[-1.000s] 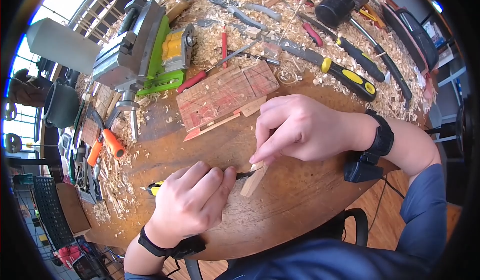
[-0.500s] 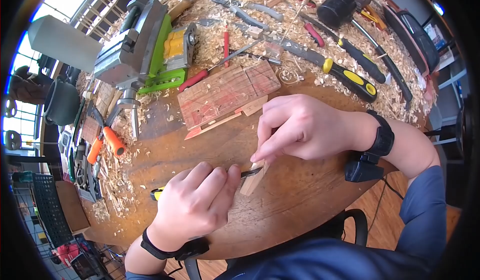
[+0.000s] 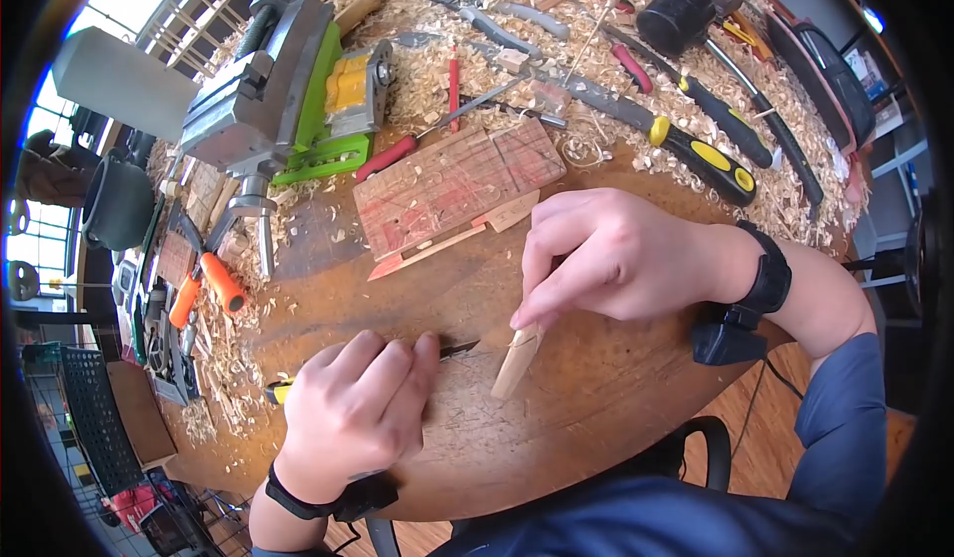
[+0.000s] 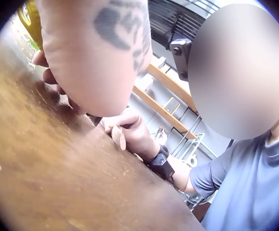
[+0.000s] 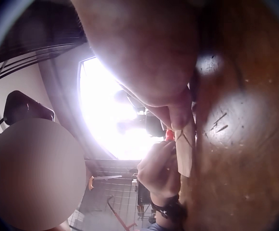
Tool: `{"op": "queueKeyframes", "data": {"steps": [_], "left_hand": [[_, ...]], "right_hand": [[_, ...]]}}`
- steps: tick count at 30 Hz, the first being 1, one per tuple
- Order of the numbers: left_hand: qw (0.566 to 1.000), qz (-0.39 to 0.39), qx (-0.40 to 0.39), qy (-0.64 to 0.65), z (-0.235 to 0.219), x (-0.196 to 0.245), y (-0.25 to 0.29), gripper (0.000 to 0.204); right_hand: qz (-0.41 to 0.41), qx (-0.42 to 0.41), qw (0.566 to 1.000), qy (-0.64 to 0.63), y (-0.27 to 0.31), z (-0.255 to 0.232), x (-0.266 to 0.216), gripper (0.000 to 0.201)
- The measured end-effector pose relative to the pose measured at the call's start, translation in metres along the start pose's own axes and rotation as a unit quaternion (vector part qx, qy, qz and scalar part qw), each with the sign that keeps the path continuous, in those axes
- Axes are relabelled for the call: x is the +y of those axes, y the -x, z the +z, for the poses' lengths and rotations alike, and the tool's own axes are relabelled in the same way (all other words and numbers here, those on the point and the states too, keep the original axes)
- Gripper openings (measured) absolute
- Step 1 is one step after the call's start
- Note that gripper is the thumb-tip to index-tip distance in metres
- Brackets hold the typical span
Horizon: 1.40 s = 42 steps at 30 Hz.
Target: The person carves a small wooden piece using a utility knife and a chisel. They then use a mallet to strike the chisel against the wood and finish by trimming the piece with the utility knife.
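Note:
My left hand [image 3: 358,398] grips a craft knife [image 3: 459,348] low over the table. Its dark blade sticks out past the thumb towards the right, and the yellow end of its handle shows behind the fist. Between the thumb and fingers of my right hand [image 3: 616,254] is the upper end of a small pale wood piece [image 3: 515,366], slanting down to the tabletop. A gap separates the blade tip from the wood. In the right wrist view, dark crossing lines mark the wood piece [image 5: 184,149] just below the fingertips.
Beyond the hands lies a red-stained board [image 3: 457,189] beside thin wood strips. A metal vise [image 3: 248,100] stands at the back left, near orange-handled pliers [image 3: 221,281]. Wood shavings [image 3: 556,40], a black mallet [image 3: 676,18] and a yellow-black handled tool [image 3: 708,164] spread across the back.
My left hand has drawn back to the left with the knife, so its blade has come off the wood piece. The right hand has shifted slightly right, still pinching the wood.

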<state>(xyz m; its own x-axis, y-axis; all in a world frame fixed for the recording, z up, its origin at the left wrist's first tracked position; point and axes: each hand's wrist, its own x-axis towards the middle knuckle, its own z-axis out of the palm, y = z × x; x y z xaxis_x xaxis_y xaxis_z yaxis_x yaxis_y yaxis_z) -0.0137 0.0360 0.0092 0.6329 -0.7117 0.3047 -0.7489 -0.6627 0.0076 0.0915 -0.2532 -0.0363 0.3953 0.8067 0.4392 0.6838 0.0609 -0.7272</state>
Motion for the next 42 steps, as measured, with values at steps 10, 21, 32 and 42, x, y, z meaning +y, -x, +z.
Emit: {"op": "queueKeyframes", "data": {"steps": [10,21,32,42], "left_hand": [[0.998,-0.002,0.042,0.042,0.001,0.002,-0.006,0.028],[0.998,0.008,0.037,0.043,0.005,0.006,-0.007,0.034],[0.999,0.025,0.032,0.027,0.008,0.009,-0.007,0.038],[0.998,0.001,0.023,0.061,0.002,0.004,-0.006,0.045]], "right_hand": [[0.002,-0.009,1.000,0.004,-0.002,-0.002,0.000,0.015],[0.001,-0.008,1.000,0.005,-0.001,-0.003,0.000,0.015],[0.006,-0.005,1.000,-0.006,-0.001,-0.002,-0.001,0.013],[0.003,-0.013,1.000,0.006,-0.001,-0.002,0.000,0.013]]}}
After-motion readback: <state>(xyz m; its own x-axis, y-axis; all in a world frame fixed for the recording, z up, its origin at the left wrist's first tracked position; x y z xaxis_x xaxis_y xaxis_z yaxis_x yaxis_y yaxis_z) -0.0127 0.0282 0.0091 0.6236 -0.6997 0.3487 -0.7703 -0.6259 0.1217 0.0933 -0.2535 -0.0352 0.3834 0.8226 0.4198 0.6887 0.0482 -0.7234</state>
